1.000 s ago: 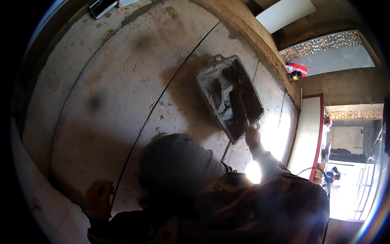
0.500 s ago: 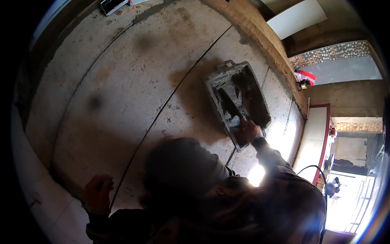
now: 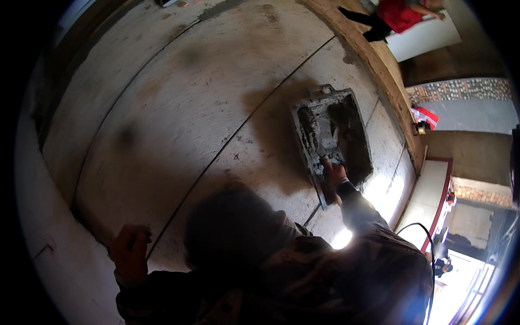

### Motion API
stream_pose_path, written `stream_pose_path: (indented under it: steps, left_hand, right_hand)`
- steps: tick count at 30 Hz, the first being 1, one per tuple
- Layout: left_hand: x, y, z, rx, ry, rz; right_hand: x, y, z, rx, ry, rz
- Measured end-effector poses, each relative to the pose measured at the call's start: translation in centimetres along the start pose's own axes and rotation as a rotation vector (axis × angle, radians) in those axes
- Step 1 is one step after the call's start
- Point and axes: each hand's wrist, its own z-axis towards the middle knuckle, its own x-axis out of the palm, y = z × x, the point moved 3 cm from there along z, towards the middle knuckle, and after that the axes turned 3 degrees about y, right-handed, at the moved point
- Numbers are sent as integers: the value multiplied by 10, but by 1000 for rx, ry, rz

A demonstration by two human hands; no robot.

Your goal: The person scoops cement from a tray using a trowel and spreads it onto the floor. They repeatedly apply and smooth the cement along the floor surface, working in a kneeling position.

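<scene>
Concrete floor (image 3: 179, 114), grey and stained, fills most of what I see, crossed by thin dark joint lines. My camouflage jacket (image 3: 325, 276) takes up the lower part of the frame, with a dark rounded shape just above it that I cannot identify with certainty. A rectangular mortar tray (image 3: 303, 122) lies on the floor to the upper right, holding grey wet mortar (image 3: 319, 130) and casting a shadow to its left. My right hand (image 3: 335, 176) is inside the tray at its near end, closed around what appears to be a tool handle; the tool itself is too dark to make out. My left hand (image 3: 130, 252) rests at lower left, fingers curled; whether it holds anything I cannot tell. A person in a red top (image 3: 401, 12) stands far off at the top edge.
</scene>
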Motion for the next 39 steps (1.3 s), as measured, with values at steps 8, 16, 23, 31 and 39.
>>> stream_pose_path:
  steps: [8,16,23,31,39]
  left_hand:
    - [-13,-59,-55,553,-130,267]
    - [15,-36,-63,801,-304,-11]
    - [-34,16,-108,874,-568,-44]
    - [-66,24,-136,964,-657,-32]
    - [-102,59,-175,913,-715,24]
  right_hand:
    - [-37,67,-36,-204,-20,53]
    - [61,236,-132,-418,248,212]
    - [196,403,-159,-1029,803,-35]
    - [335,551,-300,-630,1097,-347]
    - [489,479,-413,-522,1249,-66]
